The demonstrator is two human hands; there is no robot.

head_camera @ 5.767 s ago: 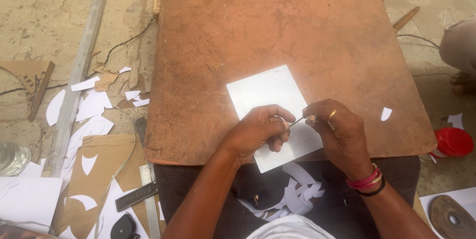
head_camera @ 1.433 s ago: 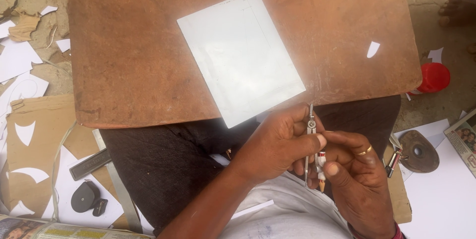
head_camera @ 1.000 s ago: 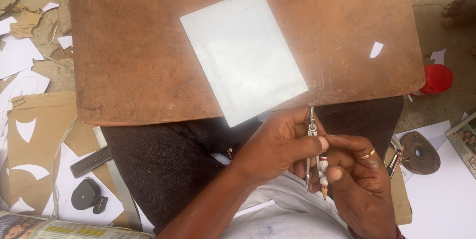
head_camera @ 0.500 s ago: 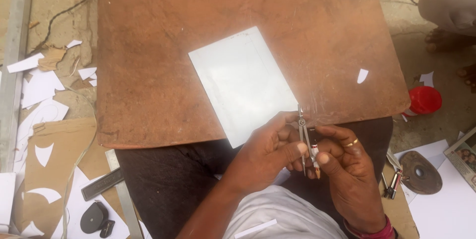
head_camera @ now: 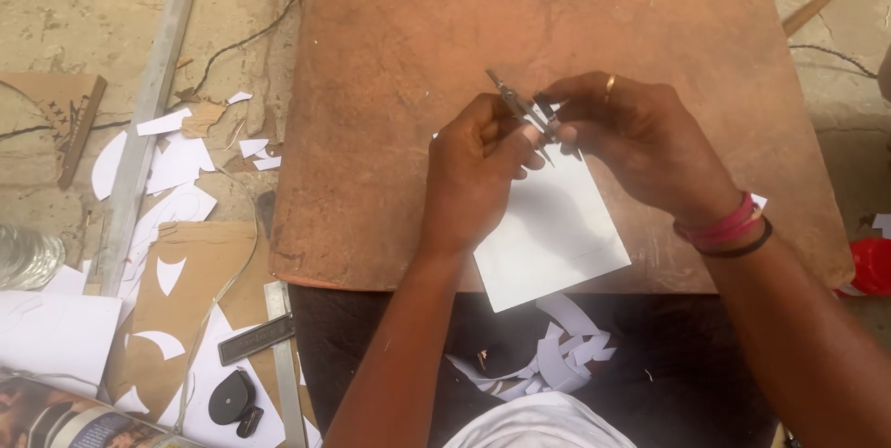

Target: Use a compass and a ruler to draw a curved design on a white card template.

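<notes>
Bright, even daylight; soft faint shadows; no glare; sharp centre, slight blur at edges.

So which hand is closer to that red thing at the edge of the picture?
The right hand. The red thing lies off to its right, past the board's corner. The left hand is farther away, on the other side of the compass that both hands hold.

A worn brown board (head_camera: 390,58) carries one white sheet of paper (head_camera: 557,234), its near corner hanging over the front edge. Paper scraps (head_camera: 557,360) (white, curved offcuts) lie on the dark cloth (head_camera: 399,355) below that edge.
</notes>
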